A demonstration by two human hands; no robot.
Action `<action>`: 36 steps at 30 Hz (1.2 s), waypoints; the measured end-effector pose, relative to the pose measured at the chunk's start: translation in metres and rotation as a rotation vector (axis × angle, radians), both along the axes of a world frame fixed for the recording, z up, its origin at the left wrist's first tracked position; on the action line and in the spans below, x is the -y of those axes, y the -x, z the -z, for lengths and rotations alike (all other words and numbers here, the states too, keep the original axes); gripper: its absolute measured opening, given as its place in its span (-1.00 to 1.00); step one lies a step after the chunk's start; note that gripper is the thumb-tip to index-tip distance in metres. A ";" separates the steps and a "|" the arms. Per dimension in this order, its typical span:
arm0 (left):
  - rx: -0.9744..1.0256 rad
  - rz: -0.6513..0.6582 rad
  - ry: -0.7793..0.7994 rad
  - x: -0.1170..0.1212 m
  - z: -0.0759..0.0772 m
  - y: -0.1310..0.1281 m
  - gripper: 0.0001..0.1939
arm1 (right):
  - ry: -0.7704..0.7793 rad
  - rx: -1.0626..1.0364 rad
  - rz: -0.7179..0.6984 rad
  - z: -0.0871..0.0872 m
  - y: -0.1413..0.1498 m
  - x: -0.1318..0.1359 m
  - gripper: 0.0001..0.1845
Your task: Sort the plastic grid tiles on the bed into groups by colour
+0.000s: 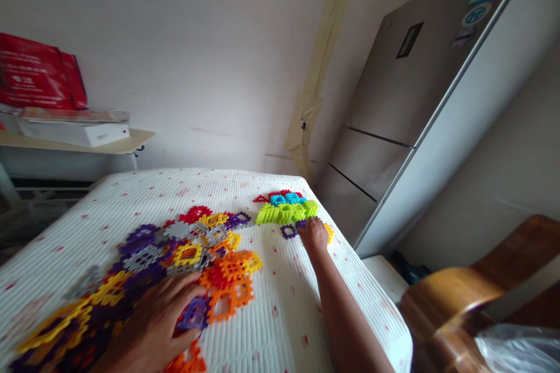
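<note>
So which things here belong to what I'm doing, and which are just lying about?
Likely in use:
- mixed pile of plastic pieces, left hand over it
- smaller group of pieces, right hand at its near side

Apparently just lying about:
- red bag
- white box
- clear plastic

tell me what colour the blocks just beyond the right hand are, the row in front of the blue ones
Lime green blocks, seen in the head view.

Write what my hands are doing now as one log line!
left hand: on mixed pile, around purple piece | right hand: at purple frames | beyond right: green pieces, blue pieces
</note>
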State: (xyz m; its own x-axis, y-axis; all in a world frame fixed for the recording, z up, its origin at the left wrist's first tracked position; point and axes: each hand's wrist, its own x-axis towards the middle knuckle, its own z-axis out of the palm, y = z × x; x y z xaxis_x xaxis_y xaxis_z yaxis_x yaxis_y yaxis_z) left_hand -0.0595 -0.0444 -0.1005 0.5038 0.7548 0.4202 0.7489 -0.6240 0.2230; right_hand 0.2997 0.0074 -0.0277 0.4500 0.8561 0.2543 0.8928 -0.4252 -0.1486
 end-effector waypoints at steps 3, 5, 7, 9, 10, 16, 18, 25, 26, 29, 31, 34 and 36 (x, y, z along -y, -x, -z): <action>0.004 0.002 -0.007 0.000 0.000 0.000 -0.59 | 0.019 -0.001 0.004 0.005 -0.001 -0.002 -0.72; 0.008 0.001 -0.011 0.000 0.000 0.000 -0.58 | 0.031 -0.002 0.004 0.007 -0.002 -0.003 -0.71; 0.012 0.001 -0.012 0.000 0.001 0.000 -0.57 | 0.042 0.001 0.003 0.009 -0.003 -0.004 -0.71; 0.017 0.003 -0.011 -0.001 0.001 -0.001 -0.58 | 0.050 0.006 0.002 0.010 -0.003 -0.004 -0.73; 0.020 0.002 -0.010 0.000 0.000 -0.001 -0.58 | 0.052 0.009 0.001 0.011 -0.004 -0.004 -0.73; 0.034 0.000 0.033 0.009 -0.017 -0.006 -0.60 | 0.048 0.011 -0.021 0.015 -0.003 -0.004 -0.76; 0.041 0.007 0.060 0.013 -0.025 -0.008 -0.58 | 0.043 0.008 -0.035 0.016 -0.003 -0.004 -0.77; 0.099 0.021 0.113 0.020 -0.040 -0.013 -0.50 | -0.106 0.054 -0.159 0.017 0.002 -0.001 -0.78; 0.118 0.027 0.106 0.020 -0.042 -0.013 -0.51 | -0.146 0.059 -0.196 0.018 0.004 0.000 -0.78; 0.196 0.022 0.084 0.021 -0.049 -0.013 -0.62 | -0.263 0.084 -0.366 0.020 0.018 0.005 -0.75; 0.300 -0.002 0.093 0.023 -0.058 -0.013 -0.70 | -0.306 0.094 -0.515 0.023 0.030 0.007 -0.70; 0.579 -0.063 0.190 0.030 -0.081 -0.007 -0.75 | -0.313 0.094 -0.694 0.029 0.047 0.010 -0.66; 0.832 -0.122 0.312 0.034 -0.099 0.001 -0.77 | -0.294 0.092 -0.763 0.035 0.055 0.009 -0.67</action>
